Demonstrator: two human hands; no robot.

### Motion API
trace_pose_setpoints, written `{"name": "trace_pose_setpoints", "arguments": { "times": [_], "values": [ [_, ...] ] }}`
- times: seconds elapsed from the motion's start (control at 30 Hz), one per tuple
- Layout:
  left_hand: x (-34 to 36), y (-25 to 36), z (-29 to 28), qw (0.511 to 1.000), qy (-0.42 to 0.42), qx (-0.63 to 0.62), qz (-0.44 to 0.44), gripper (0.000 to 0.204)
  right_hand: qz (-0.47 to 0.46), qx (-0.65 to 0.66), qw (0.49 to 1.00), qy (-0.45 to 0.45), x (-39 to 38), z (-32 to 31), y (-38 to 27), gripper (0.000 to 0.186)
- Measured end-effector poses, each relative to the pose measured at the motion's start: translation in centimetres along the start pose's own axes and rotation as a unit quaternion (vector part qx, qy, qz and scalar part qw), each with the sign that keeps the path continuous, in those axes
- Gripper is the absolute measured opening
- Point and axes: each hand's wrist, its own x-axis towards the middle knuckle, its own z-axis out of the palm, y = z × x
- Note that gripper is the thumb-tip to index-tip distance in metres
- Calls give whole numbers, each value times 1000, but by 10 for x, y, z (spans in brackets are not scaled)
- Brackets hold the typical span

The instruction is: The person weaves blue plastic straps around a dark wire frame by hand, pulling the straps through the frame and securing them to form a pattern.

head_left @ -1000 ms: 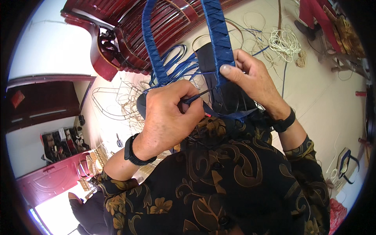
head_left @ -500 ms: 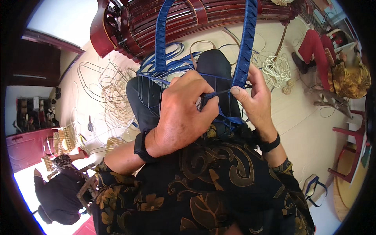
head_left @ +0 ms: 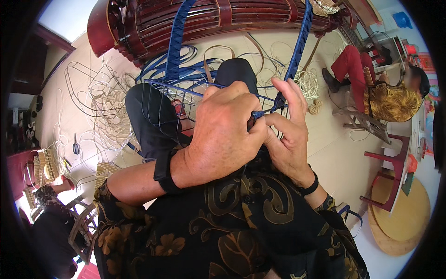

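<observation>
On my lap rests a wire-frame basket (head_left: 157, 106) with a blue-wound rim and two tall handles wrapped in blue strip, a left handle (head_left: 173, 56) and a right handle (head_left: 298, 49). My left hand (head_left: 225, 132) is closed in a pinch on a blue strip (head_left: 258, 113) at the near rim, close to the foot of the right handle. My right hand (head_left: 290, 132) meets it there, thumb side against the left fingertips. One right finger points up beside the handle while the others bend inward; what they pinch is hidden.
Loose blue strips (head_left: 193, 69) and tangled pale cane (head_left: 109, 102) lie on the floor ahead. Scissors (head_left: 75, 144) are at the left. A dark red wooden bench (head_left: 186, 28) stands beyond. One person (head_left: 392, 100) sits at the right, another (head_left: 51, 228) at the lower left.
My right hand has turned and moved in from the handle's foot to my left fingertips. The stretch of strip between my hands is no longer visible. The view has shifted to the right.
</observation>
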Motion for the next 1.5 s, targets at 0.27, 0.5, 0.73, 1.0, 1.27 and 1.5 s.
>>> {"name": "trace_pose_setpoints", "arguments": {
  "times": [0.27,0.5,0.73,1.0,1.27,1.5],
  "values": [
    [11,-18,-41,969,-157,-190,-31,32,25,2,1000,10,0,3,3,18],
    [9,-38,-45,952,-179,-242,-49,23,6,-24,1000,8,4,4,3,20],
    [17,-29,-43,934,-194,-285,-96,17,1,-31,999,20,1,6,4,15],
    [21,-28,-38,915,-195,-319,-153,12,-6,-19,999,38,1,5,6,8],
    [20,-34,-34,914,-190,-341,-110,15,-1,-22,999,42,2,7,4,16],
    [20,-34,-34,901,-190,-367,-132,17,-5,-23,999,32,0,4,4,13]
  ]
}}
